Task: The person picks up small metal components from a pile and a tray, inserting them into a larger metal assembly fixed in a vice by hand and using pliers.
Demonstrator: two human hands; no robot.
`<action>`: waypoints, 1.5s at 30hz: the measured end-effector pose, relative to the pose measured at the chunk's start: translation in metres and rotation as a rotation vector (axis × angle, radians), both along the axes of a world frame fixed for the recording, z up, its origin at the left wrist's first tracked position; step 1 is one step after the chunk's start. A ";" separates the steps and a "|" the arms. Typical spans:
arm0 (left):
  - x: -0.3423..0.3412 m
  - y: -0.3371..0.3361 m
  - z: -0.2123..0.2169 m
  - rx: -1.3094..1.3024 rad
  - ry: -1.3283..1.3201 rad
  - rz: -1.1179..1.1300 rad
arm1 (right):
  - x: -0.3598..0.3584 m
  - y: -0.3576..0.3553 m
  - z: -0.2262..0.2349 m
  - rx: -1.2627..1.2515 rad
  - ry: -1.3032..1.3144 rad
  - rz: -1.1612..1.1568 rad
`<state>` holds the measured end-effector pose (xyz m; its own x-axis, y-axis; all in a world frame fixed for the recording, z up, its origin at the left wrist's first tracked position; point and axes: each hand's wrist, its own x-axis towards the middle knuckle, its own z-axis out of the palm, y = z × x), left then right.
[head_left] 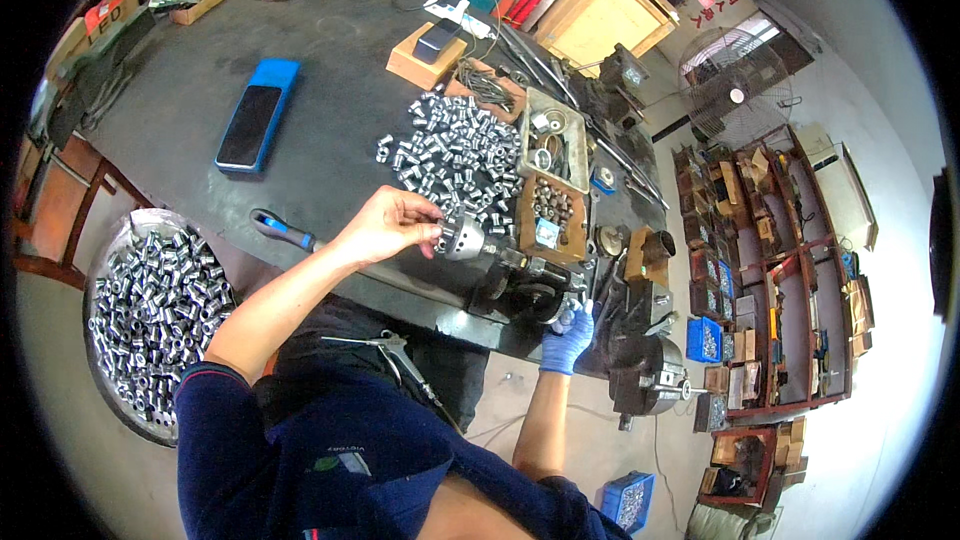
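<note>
My left hand (392, 226) is bare and reaches to a round metal chuck (464, 239). Its thumb and fingers pinch together at the chuck's jaws, where any small part between them is too hidden to name. The chuck belongs to a dark bench machine (520, 285) at the table's near edge. At the machine's right end, my right hand (567, 342), in a blue glove, closes around a shiny metal handle (566, 312). Just beyond the chuck lies a heap of small metal fittings (455, 155) on the dark tabletop (330, 50).
A big round tub of fittings (160, 325) stands at left. A blue-handled tool (282, 229) and a blue-cased device (258, 118) lie on the table. Right of the heap are a parts box (553, 218) and tray (556, 135). An air gun (392, 348) lies before me; a vise (648, 375) stands right.
</note>
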<state>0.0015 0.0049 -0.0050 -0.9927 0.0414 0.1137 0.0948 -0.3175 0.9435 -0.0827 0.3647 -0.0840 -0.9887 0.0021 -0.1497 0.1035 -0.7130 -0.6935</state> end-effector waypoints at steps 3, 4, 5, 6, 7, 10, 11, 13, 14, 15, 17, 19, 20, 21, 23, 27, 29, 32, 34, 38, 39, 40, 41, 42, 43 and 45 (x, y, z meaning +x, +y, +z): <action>-0.003 -0.003 0.004 -0.055 0.016 -0.033 | 0.005 0.000 0.007 0.030 0.011 0.002; -0.003 -0.004 0.006 -0.071 0.023 -0.045 | 0.007 0.001 0.008 0.059 0.007 -0.004; -0.004 -0.003 0.006 -0.057 0.024 -0.053 | 0.009 0.003 0.008 0.087 0.004 -0.009; -0.004 -0.002 0.007 -0.039 0.027 -0.059 | 0.011 0.002 0.012 0.119 0.003 -0.011; -0.004 -0.002 0.007 -0.021 0.030 -0.063 | 0.017 0.001 0.018 0.123 0.007 -0.033; -0.004 -0.002 0.004 0.002 0.017 -0.082 | 0.026 0.004 0.027 0.166 0.054 -0.048; -0.004 -0.002 0.004 -0.019 0.027 -0.076 | 0.025 0.005 0.026 0.154 0.058 -0.059; -0.005 -0.002 0.005 -0.062 0.050 -0.072 | 0.021 0.012 0.016 0.028 -0.023 -0.029; -0.005 -0.001 0.005 -0.071 0.064 -0.069 | 0.019 0.016 0.010 -0.035 -0.064 -0.014; -0.005 -0.001 0.005 -0.082 0.075 -0.060 | 0.018 0.011 0.012 -0.103 -0.124 -0.002; -0.004 -0.002 0.003 -0.053 0.054 -0.060 | 0.020 0.008 0.020 -0.002 -0.021 0.030; -0.005 -0.002 0.006 0.021 -0.008 -0.097 | 0.022 0.001 0.025 0.086 0.001 -0.060; -0.004 -0.002 0.008 0.011 -0.049 -0.092 | 0.018 -0.006 0.024 0.121 -0.015 -0.130; -0.003 -0.002 0.010 0.004 -0.082 -0.085 | 0.013 -0.010 0.027 0.125 -0.017 -0.095; -0.002 0.002 0.011 0.013 -0.114 -0.062 | 0.008 -0.010 0.024 0.207 -0.030 -0.088; -0.005 0.004 0.005 0.014 -0.027 -0.074 | 0.012 -0.010 0.026 0.119 -0.056 -0.063; -0.005 0.002 0.007 -0.053 0.023 -0.087 | 0.014 0.000 0.024 0.123 -0.022 -0.049; -0.006 0.001 0.007 -0.078 0.065 -0.098 | 0.021 0.007 0.038 0.092 0.020 0.013; -0.004 0.000 0.009 -0.149 0.093 -0.081 | 0.029 -0.004 0.068 0.132 0.046 -0.031; -0.003 0.001 0.011 -0.257 0.147 -0.055 | 0.000 -0.005 0.097 0.228 0.218 0.046; -0.002 0.001 0.011 -0.241 0.147 -0.052 | -0.014 -0.005 0.101 0.145 0.197 0.131; -0.002 0.001 0.011 -0.251 0.144 -0.050 | -0.028 -0.006 0.105 0.062 0.179 0.213; -0.002 0.002 0.010 -0.260 0.140 -0.048 | -0.044 -0.005 0.100 -0.031 0.157 0.244; -0.002 0.002 0.010 -0.270 0.136 -0.043 | -0.059 -0.006 0.097 -0.146 0.162 0.367; -0.002 0.003 0.011 -0.291 0.149 -0.029 | -0.071 -0.007 0.089 -0.206 0.145 0.375; -0.003 0.005 0.012 -0.336 0.175 0.001 | -0.095 -0.005 0.063 -0.302 0.103 0.373</action>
